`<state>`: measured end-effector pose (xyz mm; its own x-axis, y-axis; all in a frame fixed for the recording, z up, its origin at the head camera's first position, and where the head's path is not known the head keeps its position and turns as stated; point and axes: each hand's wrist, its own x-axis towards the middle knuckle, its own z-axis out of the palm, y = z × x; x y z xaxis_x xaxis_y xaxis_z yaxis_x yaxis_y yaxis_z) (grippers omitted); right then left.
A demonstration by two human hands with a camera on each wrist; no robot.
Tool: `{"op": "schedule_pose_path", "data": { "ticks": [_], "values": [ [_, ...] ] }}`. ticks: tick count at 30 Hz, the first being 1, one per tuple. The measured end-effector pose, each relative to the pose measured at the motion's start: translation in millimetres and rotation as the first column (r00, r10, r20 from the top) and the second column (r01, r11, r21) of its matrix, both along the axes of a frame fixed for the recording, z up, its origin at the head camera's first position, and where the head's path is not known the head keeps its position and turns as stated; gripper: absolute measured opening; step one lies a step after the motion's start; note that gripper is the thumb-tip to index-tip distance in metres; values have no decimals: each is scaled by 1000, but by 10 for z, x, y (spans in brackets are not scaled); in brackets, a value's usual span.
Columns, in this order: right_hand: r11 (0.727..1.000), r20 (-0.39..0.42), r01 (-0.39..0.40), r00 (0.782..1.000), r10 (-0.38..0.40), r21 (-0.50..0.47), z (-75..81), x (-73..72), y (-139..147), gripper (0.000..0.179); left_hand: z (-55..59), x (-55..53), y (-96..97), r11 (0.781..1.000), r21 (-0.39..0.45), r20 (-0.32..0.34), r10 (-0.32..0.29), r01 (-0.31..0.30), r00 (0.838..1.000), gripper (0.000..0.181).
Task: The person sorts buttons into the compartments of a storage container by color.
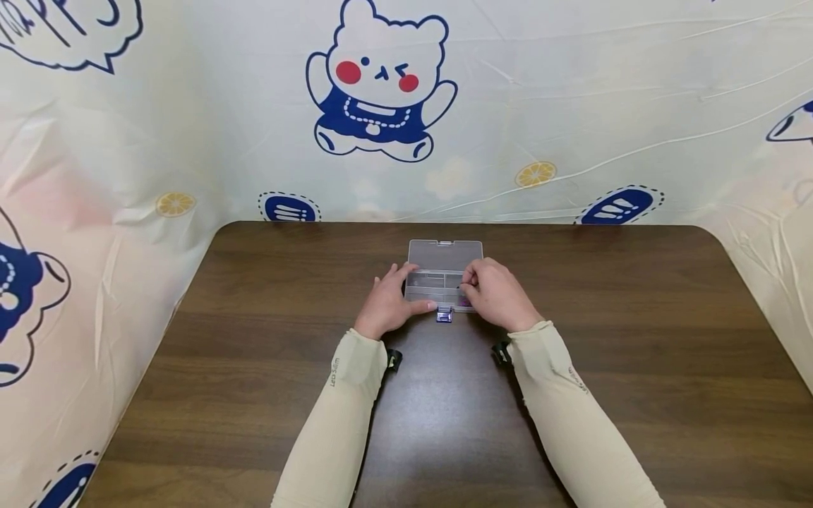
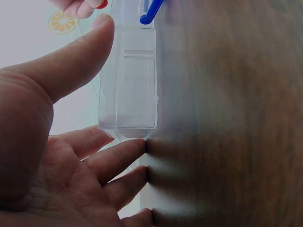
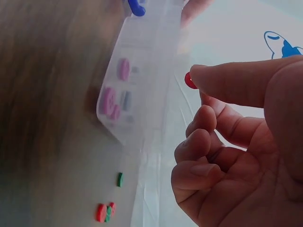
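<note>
A clear plastic compartment box (image 1: 425, 290) lies on the table with its lid (image 1: 444, 254) laid back. My left hand (image 1: 392, 303) holds its left end, thumb along the front and fingers spread at the back; in the left wrist view some fingertips rest on the table. Over the box's right end, my right hand (image 1: 502, 293) pinches a small red button (image 3: 191, 80) between thumb and forefinger, its other fingers curled. Several purple buttons (image 3: 109, 100) show through the box wall. A blue latch (image 1: 444, 315) hangs at the box's front edge.
Red and green small pieces (image 3: 101, 213) lie past the box's right end in the right wrist view, hidden by my hand in the head view. The brown wooden table (image 1: 241, 395) ends at a printed cloth backdrop (image 1: 571, 85) behind.
</note>
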<state>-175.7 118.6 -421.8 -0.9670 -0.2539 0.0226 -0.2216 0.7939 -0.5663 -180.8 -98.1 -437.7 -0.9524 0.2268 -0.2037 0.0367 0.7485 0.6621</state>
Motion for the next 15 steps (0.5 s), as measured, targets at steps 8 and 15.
{"op": "schedule_pose_path", "data": {
  "ticks": [8, 15],
  "values": [
    [1000, 8, 2, 1000, -1, -8, -27, -23, -75, 7, -1, -3, 1, 1000, -10, -14, -9, 9, 1000, 79],
    [1000, 1, 1, 1000, -1, -24, -29, -47, -143, 7, 3, -2, 5, 1000, -8, -15, -6, 6, 1000, 78]
  ]
}}
